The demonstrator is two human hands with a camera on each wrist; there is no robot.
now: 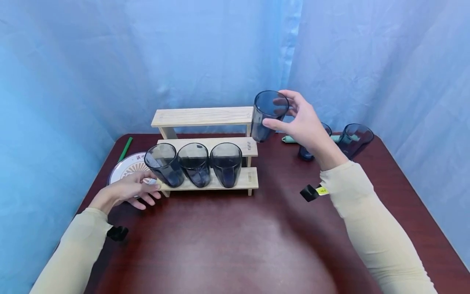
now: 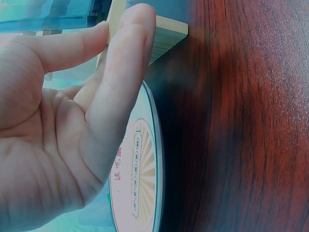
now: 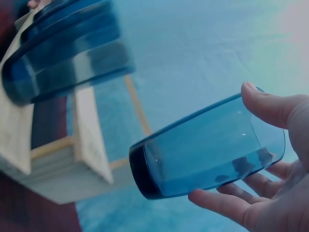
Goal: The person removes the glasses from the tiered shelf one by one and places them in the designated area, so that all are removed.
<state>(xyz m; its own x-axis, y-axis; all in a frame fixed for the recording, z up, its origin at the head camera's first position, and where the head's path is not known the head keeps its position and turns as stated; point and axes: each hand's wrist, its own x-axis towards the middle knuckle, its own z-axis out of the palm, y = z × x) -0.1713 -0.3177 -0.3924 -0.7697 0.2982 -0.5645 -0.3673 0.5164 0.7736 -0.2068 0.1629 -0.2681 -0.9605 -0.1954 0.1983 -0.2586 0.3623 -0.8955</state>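
Observation:
My right hand (image 1: 302, 122) holds a tinted drinking glass (image 1: 261, 127) upright in the air, at the right end of the wooden step rack (image 1: 202, 117). In the right wrist view, thumb and fingers wrap around the glass (image 3: 207, 150) near its rim. Along the rack's lowest step stand three similar glasses: a left one (image 1: 167, 169), a middle one (image 1: 194, 167) and a right one (image 1: 226, 167). My left hand (image 1: 128, 188) is at the left end of that step, fingers loosely extended. Its thumb and a finger meet the wood's edge (image 2: 169, 33) or lie just before it; contact is unclear.
A patterned plate (image 1: 128, 165) lies left of the rack, partly behind my left hand, beside a green stick (image 1: 126, 149). Two more glasses, one (image 1: 354, 141) at far right and one (image 1: 304, 153) partly hidden by my right arm, stand near a pale green rod (image 1: 289, 139).

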